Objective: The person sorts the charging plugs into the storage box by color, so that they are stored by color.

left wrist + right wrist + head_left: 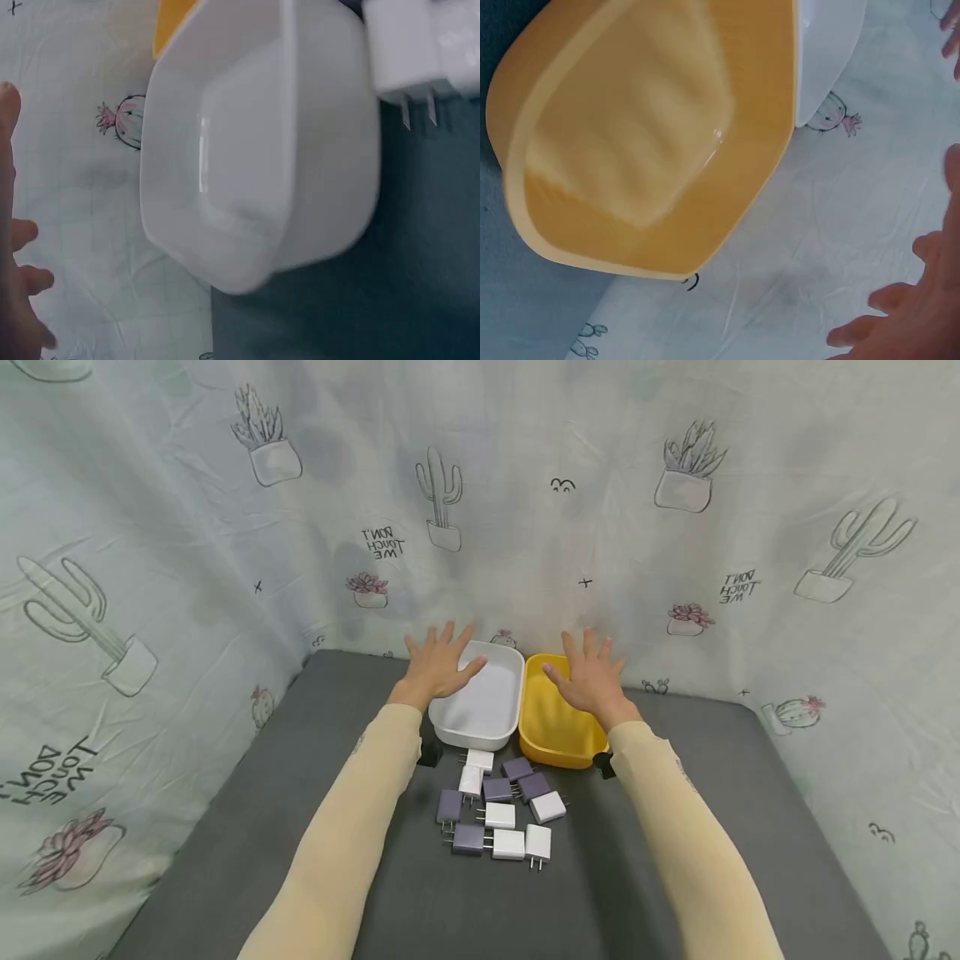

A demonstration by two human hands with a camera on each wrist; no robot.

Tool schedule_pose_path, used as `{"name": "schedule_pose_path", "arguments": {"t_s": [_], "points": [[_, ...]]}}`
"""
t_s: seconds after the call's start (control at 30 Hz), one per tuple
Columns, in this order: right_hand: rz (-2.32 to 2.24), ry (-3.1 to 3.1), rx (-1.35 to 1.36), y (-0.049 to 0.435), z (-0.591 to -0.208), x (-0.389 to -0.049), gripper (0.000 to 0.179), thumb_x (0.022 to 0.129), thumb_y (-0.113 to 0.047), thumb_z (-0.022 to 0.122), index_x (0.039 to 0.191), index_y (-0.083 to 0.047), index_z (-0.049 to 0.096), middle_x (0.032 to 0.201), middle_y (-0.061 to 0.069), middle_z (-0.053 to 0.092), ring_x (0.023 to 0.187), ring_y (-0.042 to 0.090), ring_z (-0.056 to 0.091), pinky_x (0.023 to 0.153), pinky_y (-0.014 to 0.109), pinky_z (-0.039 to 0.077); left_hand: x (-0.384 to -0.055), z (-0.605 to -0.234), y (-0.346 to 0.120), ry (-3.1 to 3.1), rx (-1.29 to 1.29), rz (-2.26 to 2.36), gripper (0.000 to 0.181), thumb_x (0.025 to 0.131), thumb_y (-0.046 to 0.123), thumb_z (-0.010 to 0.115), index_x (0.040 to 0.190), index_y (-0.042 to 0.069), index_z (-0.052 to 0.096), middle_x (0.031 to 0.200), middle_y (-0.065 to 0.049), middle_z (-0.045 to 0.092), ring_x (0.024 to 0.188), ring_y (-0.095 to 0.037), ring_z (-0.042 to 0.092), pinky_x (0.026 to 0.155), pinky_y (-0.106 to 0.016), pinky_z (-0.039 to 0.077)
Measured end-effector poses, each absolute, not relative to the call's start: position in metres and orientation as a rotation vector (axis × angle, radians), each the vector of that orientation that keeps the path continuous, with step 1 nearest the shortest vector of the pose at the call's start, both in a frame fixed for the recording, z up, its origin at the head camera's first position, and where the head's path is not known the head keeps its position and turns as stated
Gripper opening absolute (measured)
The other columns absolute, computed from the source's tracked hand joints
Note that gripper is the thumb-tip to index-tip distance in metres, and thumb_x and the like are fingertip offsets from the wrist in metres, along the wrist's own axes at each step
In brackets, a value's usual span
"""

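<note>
My left hand [437, 667] is spread over the left side of the white bin [480, 697], fingers straight and pointing away, holding nothing. Over the yellow bin [551, 727] my right hand [591, 675] reaches with fingers fanned out, also holding nothing. Both bins stand side by side at the far edge of the table, and the wrist views show no contents in them. In front of them lies a loose group of plug chargers, several white ones such as the white charger [508, 845] and several purple ones such as the purple charger [468, 840].
The dark grey table [480, 910] ends at a pale curtain [510, 527] printed with cacti, which surrounds it at the back and both sides. Black straps circle both wrists, the left strap [429, 753] close to the white bin's near corner.
</note>
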State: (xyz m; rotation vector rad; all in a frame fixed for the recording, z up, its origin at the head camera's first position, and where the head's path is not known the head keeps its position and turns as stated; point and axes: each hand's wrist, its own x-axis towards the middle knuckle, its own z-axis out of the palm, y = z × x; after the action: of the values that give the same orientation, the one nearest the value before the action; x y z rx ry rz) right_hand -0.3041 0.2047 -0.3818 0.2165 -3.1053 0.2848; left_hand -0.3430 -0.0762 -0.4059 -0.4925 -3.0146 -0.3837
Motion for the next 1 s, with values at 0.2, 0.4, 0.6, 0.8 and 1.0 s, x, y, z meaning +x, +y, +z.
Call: {"name": "schedule_pose_path", "arguments": {"t_s": [0.2, 0.4, 0.6, 0.8, 1.0], "points": [[0.364, -3.14, 0.288, 0.206, -0.39, -0.296, 0.078, 0.099, -0.055, 0.042, 0.159, -0.017, 0.008, 0.162, 0.026, 0.0, 0.143, 0.059, 0.003, 0.109, 0.079, 0.009, -0.331, -0.432, -0.1, -3.019, -0.444, -0.694, 0.075, 0.097, 0.067, 0.028, 0.159, 0.027, 0.01, 0.163, -0.016, 0.015, 0.149, -0.041, 0.019, 0.112, -0.075, 0.017], [0.483, -3.136, 0.327, 0.208, -0.392, -0.289, 0.078, 0.099, -0.051, 0.046, 0.159, -0.016, 0.01, 0.163, 0.022, 0.003, 0.147, 0.051, 0.009, 0.115, 0.071, 0.013, -0.319, -0.457, -0.113, -2.943, -0.43, -0.872, 0.074, 0.099, 0.059, 0.038, 0.159, 0.027, 0.008, 0.161, -0.015, 0.021, 0.142, -0.042, 0.034, 0.109, -0.065, 0.035], [0.522, -3.111, 0.423, 0.208, -0.399, -0.276, 0.078, 0.099, -0.047, 0.052, 0.157, -0.01, 0.016, 0.163, 0.02, 0.013, 0.147, 0.042, 0.021, 0.118, 0.06, 0.025, -0.304, -0.478, -0.124, -2.901, -0.454, -0.93, 0.074, 0.099, 0.056, 0.042, 0.159, 0.024, 0.012, 0.153, -0.017, 0.035, 0.132, -0.043, 0.046, 0.104, -0.063, 0.041], [0.508, -3.034, 0.532, 0.209, -0.41, -0.262, 0.068, 0.098, -0.041, 0.056, 0.152, -0.005, 0.033, 0.154, 0.02, 0.037, 0.139, 0.041, 0.039, 0.114, 0.057, 0.034, -0.292, -0.502, -0.139, -2.853, -0.466, -1.151, 0.075, 0.1, 0.047, 0.048, 0.158, 0.012, 0.015, 0.144, -0.024, 0.045, 0.118, -0.036, 0.06, 0.102, -0.055, 0.047], [0.727, -2.833, 0.587, 0.214, -0.427, -0.249, 0.049, 0.096, -0.029, 0.063, 0.136, -0.003, 0.055, 0.133, 0.017, 0.061, 0.111, 0.032, 0.065, 0.094, 0.05, 0.054, -0.285, -0.517, -0.134, -2.734, -0.471, -1.52, 0.076, 0.099, 0.037, 0.055, 0.157, 0.009, 0.016, 0.147, -0.024, 0.045, 0.126, -0.035, 0.057, 0.102, -0.046, 0.05]]}}
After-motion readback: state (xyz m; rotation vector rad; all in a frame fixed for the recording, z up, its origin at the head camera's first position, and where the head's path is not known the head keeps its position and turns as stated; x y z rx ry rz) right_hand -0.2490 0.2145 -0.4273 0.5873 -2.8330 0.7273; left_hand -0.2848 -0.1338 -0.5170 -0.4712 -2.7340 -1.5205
